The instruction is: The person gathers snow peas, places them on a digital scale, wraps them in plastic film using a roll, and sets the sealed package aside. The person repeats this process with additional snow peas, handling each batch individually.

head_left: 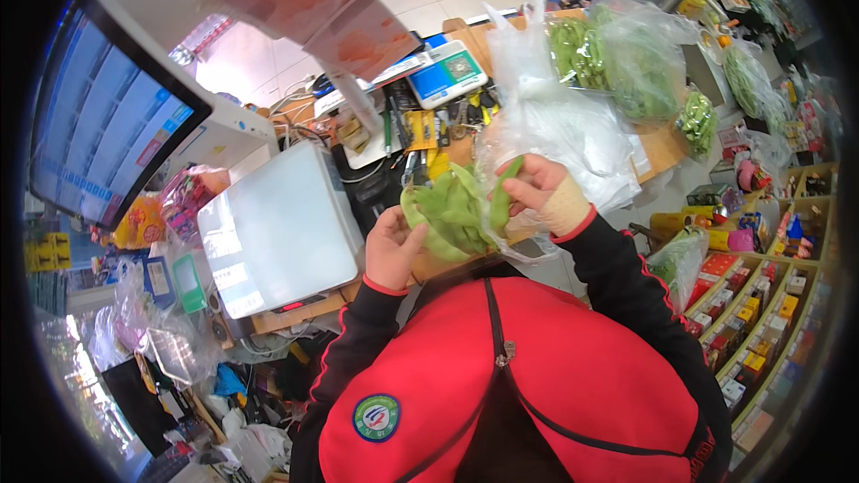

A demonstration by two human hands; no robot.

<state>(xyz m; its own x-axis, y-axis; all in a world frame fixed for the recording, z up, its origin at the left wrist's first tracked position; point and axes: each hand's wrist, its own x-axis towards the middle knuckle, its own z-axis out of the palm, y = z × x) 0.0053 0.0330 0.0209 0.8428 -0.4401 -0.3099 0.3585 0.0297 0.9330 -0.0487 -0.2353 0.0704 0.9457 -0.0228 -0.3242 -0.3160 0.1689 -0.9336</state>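
A bunch of flat green bean pods (pixel 451 209) lies at the table's near edge, partly in a clear plastic bag (pixel 513 249). At its left side, my left hand (pixel 392 248) grips the outer pods between thumb and fingers. My right hand (pixel 540 188), with a beige wrap at the wrist, pinches a single flat pod (pixel 500 204) at the bag's right side. Some fingertips of both hands are hidden behind the pods. Beyond my right hand, white translucent plastic bags (pixel 564 141) are spread on the wooden table (pixel 661 147).
A weighing scale with a pale flat top (pixel 282 228) stands left, below a lit monitor (pixel 111 111). Pens, keys and a payment-code stand (pixel 448 74) crowd the table's middle. Bagged green vegetables (pixel 641 67) sit far right. Shelves of small boxes (pixel 758 322) line the right side.
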